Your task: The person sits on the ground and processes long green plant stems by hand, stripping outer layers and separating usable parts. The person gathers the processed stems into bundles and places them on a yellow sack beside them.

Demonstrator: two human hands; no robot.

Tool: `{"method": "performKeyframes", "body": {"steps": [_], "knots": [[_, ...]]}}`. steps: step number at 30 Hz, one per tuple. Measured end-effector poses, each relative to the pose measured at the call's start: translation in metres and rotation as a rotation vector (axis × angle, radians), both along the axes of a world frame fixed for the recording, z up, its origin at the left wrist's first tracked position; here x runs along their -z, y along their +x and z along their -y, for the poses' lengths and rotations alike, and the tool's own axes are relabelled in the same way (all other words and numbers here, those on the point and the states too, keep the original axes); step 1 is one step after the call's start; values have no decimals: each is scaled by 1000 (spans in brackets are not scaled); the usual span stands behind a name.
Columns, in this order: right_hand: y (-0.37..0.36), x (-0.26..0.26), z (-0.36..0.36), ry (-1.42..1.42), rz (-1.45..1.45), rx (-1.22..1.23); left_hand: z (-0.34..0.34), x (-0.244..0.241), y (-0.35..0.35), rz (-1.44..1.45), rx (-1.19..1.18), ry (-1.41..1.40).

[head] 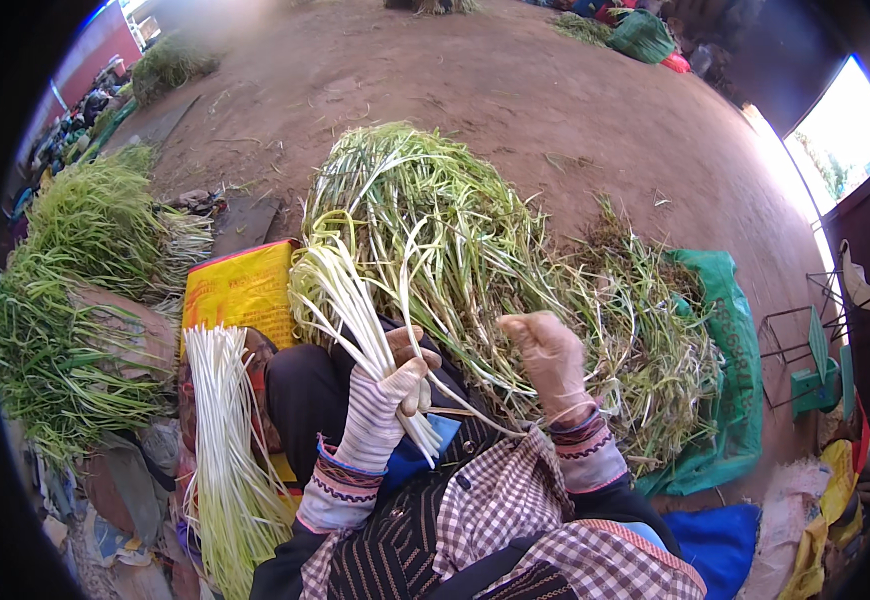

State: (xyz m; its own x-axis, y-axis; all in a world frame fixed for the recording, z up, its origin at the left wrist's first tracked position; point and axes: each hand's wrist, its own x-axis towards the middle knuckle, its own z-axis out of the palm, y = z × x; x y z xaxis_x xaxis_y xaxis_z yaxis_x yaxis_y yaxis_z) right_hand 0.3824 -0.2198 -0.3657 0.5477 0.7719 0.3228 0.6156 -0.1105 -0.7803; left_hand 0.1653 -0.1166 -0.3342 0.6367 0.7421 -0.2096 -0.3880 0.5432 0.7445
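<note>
My left hand (386,386), in a striped glove with the fingertips bare, grips a bundle of long white stalks (349,300) with pale yellow-green leaves. One longer stalk bends away from this bundle toward my lap. My right hand (549,364) is bare and blurred, raised to the right with its fingers curled; whether it pinches anything cannot be made out. Beneath and beyond both hands spreads a large heap of green leafy stalks with white stems (442,217). To the left, a neat bunch of cleaned white stalks (221,405) lies on a yellow printed sack (244,289).
Another green heap (82,232) stands at the far left beside cardboard. Withered trimmings (645,360) lie right, on a green woven sack (731,375) bearing writing. A metal-wire frame (795,322) and green plastic object (814,386) stand farther right. Bare earth floor (555,97) stretches ahead.
</note>
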Motion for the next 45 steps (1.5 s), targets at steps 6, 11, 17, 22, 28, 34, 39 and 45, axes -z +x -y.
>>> {"method": "performKeyframes", "body": {"steps": [6,11,17,22,28,34,39,45], "knots": [[-39,-35,-61,-81,-1107,-595,6,3,0,6,60,-15],[-49,-31,-78,-222,-1276,-555,6,5,1,-13,47,-12],[-57,-29,-75,-134,-1281,-382,6,6,3,-119,27,31],[-64,-25,-75,-117,-1044,-416,4,10,2,-186,-21,85],[-74,-15,-72,5,-1002,-295,7,13,4,-198,-93,60],[-70,-9,-63,-23,-653,-249,4,18,4,-183,-130,21],[-76,-4,-42,235,-624,-501,1,20,1,-116,-159,-74],[-74,-6,-22,261,-570,-412,10,13,2,-45,-166,-165]]}}
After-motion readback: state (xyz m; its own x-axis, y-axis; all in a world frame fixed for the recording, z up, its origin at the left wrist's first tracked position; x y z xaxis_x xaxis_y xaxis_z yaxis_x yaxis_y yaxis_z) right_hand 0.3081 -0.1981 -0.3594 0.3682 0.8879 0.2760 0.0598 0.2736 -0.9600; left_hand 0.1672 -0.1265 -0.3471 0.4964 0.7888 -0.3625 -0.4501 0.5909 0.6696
